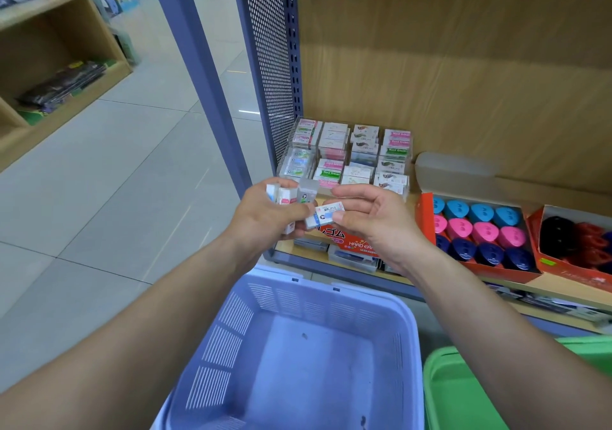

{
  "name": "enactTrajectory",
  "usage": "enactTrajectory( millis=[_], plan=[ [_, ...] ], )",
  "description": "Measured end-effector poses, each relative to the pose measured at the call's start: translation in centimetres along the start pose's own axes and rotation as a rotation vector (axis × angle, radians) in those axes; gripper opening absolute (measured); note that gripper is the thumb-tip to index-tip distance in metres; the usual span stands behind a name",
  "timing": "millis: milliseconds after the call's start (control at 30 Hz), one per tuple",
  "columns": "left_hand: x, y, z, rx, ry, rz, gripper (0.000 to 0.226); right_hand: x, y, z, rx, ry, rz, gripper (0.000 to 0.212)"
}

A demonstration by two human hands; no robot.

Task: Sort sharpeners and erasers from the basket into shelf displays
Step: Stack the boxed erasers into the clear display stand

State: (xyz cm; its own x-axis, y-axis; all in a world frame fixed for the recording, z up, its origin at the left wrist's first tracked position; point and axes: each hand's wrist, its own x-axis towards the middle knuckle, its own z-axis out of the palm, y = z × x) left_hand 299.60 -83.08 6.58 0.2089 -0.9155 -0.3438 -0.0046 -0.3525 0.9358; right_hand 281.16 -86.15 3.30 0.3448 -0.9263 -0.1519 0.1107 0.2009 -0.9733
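Observation:
My left hand (265, 213) grips a bunch of small wrapped erasers (286, 195), their ends sticking up above my fingers. My right hand (371, 221) pinches one white-and-blue eraser (323, 215) between thumb and fingers, right beside the left hand. Both hands hover in front of the shelf, above the blue basket (241, 323), whose floor looks bare. Behind the hands a clear tiered eraser display (347, 155) holds several rows of erasers. To the right an orange box (427, 221) holds blue, pink and navy sharpeners (480, 227).
A second orange box (563, 274) with black and red sharpeners sits at the far right of the shelf. A green basket (443, 393) stands at the lower right. An orange "Hard Eraser" box (354, 241) lies under my hands. A blue perforated shelf post (271, 65) rises on the left.

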Motion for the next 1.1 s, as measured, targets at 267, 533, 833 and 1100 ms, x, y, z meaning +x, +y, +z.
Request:
enactTrajectory(
  millis=[267,533,833,1100],
  plan=[
    [0.9,-1.1,-3.1,0.111,0.132,-0.017,0.03,1.5,2.3,-0.5,-0.351,0.076,0.125,0.016],
    [1.3,-3.3,-6.6,0.253,0.195,-0.061,0.028,11.9,6.0,2.7,-0.557,0.218,-0.006,0.016],
    [1.7,-3.7,-7.6,0.22,0.154,-0.068,0.022,16.5,9.7,4.5,-1.198,0.08,-0.154,0.014],
    [1.9,-2.8,-6.5,0.165,0.128,-0.034,0.02,9.1,4.5,4.8,-0.544,-0.057,-0.211,0.021]
  ],
)
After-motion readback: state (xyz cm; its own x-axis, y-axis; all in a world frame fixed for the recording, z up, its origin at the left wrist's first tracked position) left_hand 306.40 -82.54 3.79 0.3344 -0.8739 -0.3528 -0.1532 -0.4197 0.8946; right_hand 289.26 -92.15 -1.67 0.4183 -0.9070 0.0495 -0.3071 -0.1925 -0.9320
